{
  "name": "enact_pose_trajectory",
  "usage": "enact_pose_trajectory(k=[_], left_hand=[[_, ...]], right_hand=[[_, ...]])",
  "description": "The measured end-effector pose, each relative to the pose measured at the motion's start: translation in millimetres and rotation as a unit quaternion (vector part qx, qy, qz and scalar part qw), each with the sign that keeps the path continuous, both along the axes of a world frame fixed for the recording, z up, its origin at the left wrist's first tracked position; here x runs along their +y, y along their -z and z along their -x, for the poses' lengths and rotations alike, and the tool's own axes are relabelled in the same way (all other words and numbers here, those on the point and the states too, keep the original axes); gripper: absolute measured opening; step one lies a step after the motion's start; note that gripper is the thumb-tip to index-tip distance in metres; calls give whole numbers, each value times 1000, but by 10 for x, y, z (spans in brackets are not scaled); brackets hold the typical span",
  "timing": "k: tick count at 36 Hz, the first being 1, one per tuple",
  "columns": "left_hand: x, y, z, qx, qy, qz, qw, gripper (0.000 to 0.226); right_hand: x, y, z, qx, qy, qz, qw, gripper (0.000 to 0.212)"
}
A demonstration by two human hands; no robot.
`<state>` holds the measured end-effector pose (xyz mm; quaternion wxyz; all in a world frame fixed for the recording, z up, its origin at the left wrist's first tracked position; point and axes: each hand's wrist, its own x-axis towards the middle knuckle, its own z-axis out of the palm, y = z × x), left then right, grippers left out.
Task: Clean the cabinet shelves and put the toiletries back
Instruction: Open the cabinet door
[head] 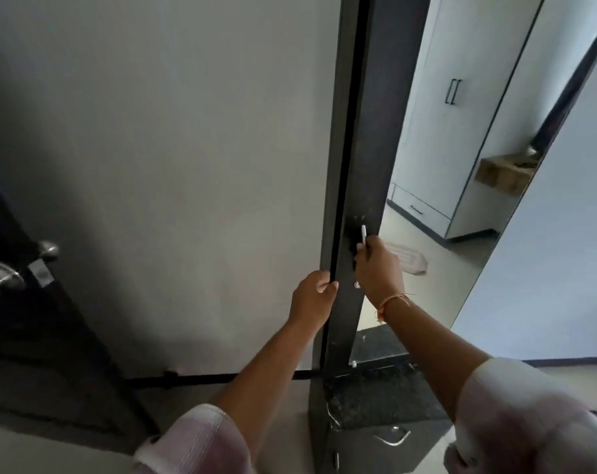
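Sleeves (201,439) nearest; left hand (312,297) curling round door edge (350,302), right hand (379,268) at 1 o'clock gripping handle (364,234); cabinet shelves, toiletries unseen, cleaning seemingly unstarted.

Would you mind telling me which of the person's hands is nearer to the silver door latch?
Right. The right hand grips the silver door latch; the left hand holds the dark door frame's edge, lower and to the left.

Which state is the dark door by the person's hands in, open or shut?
Open. The dark door stands edge-on, with a bright room and white wardrobe visible past it. The right hand grips its handle.
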<state>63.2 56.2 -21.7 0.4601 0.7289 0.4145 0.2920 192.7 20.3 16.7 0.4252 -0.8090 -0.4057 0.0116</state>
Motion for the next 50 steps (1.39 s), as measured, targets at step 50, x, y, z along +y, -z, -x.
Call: enact_pose_trajectory(k=[50], left_hand=[[-3308, 105, -1040, 1, 134, -62, 989, 40]], right_hand=[[-3777, -14, -1016, -7, 74, -30, 997, 22]])
